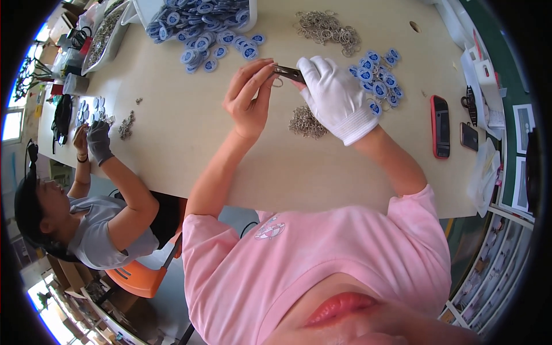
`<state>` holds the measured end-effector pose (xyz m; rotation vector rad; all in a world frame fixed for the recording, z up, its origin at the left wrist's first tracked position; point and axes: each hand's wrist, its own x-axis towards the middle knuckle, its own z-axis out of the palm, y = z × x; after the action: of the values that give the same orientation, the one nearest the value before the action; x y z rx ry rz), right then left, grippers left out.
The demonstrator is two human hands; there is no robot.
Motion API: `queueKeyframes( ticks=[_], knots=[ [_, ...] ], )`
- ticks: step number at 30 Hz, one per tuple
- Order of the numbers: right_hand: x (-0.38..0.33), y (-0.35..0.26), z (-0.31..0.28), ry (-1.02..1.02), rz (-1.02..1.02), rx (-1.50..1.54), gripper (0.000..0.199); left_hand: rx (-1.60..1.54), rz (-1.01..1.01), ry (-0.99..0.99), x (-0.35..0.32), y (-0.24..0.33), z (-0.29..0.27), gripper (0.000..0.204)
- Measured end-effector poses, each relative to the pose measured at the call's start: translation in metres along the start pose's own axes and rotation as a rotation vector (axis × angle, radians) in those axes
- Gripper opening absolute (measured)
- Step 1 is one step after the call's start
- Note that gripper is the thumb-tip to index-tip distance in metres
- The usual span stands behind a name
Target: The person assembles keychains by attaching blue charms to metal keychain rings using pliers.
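Both my hands meet above the table, their fingertips close together. My right hand (336, 92), in a white glove, is closed round dark metal pliers (290, 73) whose jaws point left. The fingers of my bare left hand (248, 98) are pinched at the tip of those jaws, and a small metal ring (278, 84) hangs there. Whatever else the fingertips cover is too small to make out. Below the gloved hand lies a pile of small metal chain parts (307, 122). Several round blue-and-clear tags (379, 88) are spread beside that glove's right side.
A white bin (253, 14) overflows with blue round tags (204, 43) at the back. Metal rings (329, 30) are heaped at the far middle. A red-cased phone (440, 126) and a smaller dark phone (468, 136) lie at right. At left, a co-worker (109, 213) handles similar parts.
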<state>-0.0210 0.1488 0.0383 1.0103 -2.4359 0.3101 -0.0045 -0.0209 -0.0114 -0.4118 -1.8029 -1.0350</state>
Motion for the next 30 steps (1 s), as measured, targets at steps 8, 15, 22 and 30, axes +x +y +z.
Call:
queueKeyframes(
  ticks=[8,15,22,30],
  knots=[
    [0.0,-0.006,-0.002,-0.042,0.089,-0.056,0.033,-0.062,-0.019,0.02,-0.001,0.005,0.001,0.021],
    [0.001,-0.006,-0.005,0.029,0.052,-0.012,0.028,-0.079,-0.041,0.015,-0.003,0.005,-0.001,0.021],
    [0.0,-0.01,-0.013,-0.103,0.095,0.002,0.034,-0.083,-0.04,0.007,-0.005,0.003,-0.003,0.021],
    [-0.001,-0.012,-0.013,-0.065,0.098,0.026,0.027,-0.06,-0.018,0.013,-0.004,0.005,-0.002,0.019]
  ],
)
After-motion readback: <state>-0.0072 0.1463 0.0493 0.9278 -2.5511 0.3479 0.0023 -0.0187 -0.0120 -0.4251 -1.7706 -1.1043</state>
